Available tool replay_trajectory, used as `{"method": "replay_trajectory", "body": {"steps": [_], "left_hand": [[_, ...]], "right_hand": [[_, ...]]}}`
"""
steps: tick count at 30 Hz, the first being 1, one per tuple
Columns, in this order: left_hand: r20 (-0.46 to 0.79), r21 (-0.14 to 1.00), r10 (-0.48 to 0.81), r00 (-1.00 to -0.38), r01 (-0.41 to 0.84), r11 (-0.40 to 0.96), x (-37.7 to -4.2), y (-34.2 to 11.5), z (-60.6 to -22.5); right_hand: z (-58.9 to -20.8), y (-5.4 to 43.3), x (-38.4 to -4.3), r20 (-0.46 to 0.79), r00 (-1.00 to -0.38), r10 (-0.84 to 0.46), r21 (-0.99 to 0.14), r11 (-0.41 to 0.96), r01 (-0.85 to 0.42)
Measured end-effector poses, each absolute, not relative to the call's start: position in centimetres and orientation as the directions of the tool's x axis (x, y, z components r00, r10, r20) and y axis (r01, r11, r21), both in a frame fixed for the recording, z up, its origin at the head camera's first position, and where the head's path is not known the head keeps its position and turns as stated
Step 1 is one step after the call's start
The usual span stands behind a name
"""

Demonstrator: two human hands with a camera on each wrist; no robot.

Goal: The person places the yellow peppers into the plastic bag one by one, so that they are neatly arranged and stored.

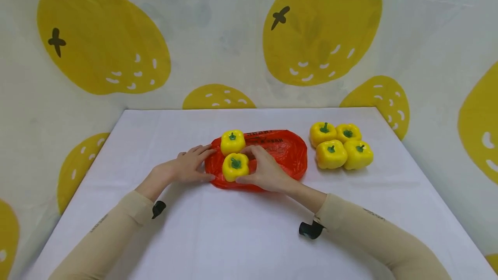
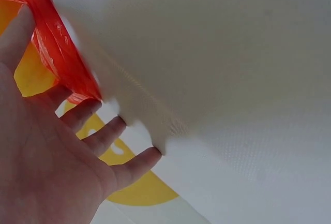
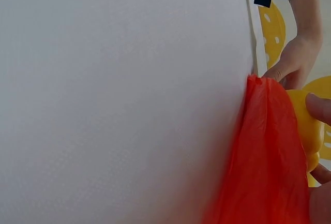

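Observation:
A red plastic bag [image 1: 292, 154] with dark print lies flat on the white table. My right hand [image 1: 270, 172] holds a yellow bell pepper [image 1: 229, 173] over the bag's left part, thumb on one side and fingers on the other. Just behind that one, a second yellow bell pepper [image 1: 233, 145] sits on the bag. At the bag's left edge my left hand [image 1: 190, 164] has its fingers spread, and in the left wrist view its fingertips touch the red plastic [image 2: 57, 45]. From the right wrist, the held pepper [image 3: 305, 123] shows partly behind the bag's raised edge.
To the right of the bag, several more yellow bell peppers [image 1: 330, 154] stand in a close group. The white tabletop [image 1: 233, 237] ends at a cloth backdrop [image 1: 221, 33] printed with large yellow fruit.

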State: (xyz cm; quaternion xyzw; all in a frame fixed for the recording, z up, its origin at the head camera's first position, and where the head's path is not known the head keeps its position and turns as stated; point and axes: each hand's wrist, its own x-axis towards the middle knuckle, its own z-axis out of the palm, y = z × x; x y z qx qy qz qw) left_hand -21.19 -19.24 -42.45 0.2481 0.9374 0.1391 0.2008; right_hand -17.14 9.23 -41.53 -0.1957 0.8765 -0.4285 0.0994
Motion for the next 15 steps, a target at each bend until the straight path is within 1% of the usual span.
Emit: {"method": "replay_trajectory", "body": {"steps": [15], "left_hand": [[-0.317, 0.357, 0.522, -0.792, 0.410, 0.839, -21.28, -19.10, -42.24]], "right_hand": [[-41.73, 8.41, -17.19, 0.007, -0.909, -0.417, -0.797, 0.546, -0.257]]}}
